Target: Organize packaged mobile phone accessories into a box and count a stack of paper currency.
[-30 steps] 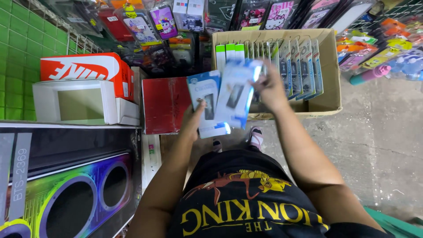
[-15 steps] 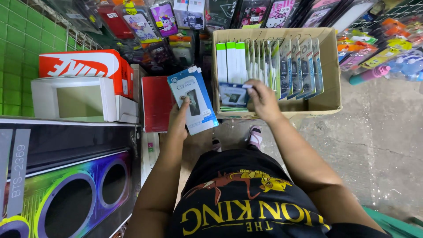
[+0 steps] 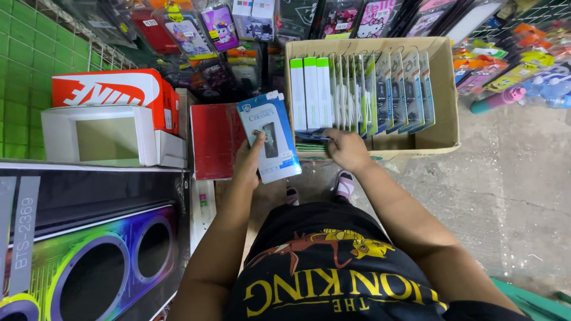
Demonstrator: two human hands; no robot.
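My left hand (image 3: 248, 163) grips a small stack of blue flat packs (image 3: 270, 139), held upright in front of me. My right hand (image 3: 347, 148) reaches into the near end of an open cardboard box (image 3: 443, 89). Its fingers are closed on the edge of one blue flat pack (image 3: 309, 137) lying low at the box's front. Behind it, a row of similar packs (image 3: 363, 89) stands upright in the box, those at the left end with green tops.
A red box (image 3: 215, 139) stands left of the cardboard box. An orange shoe box (image 3: 113, 95) sits on a white box (image 3: 101, 137), above a big rainbow-lit speaker (image 3: 89, 249). Hanging phone cases (image 3: 220, 27) line the back. Concrete floor (image 3: 511, 178) lies to the right.
My right hand carried one blue pack from the stack down into the front of the cardboard box. My left hand kept the remaining packs, shifting slightly.
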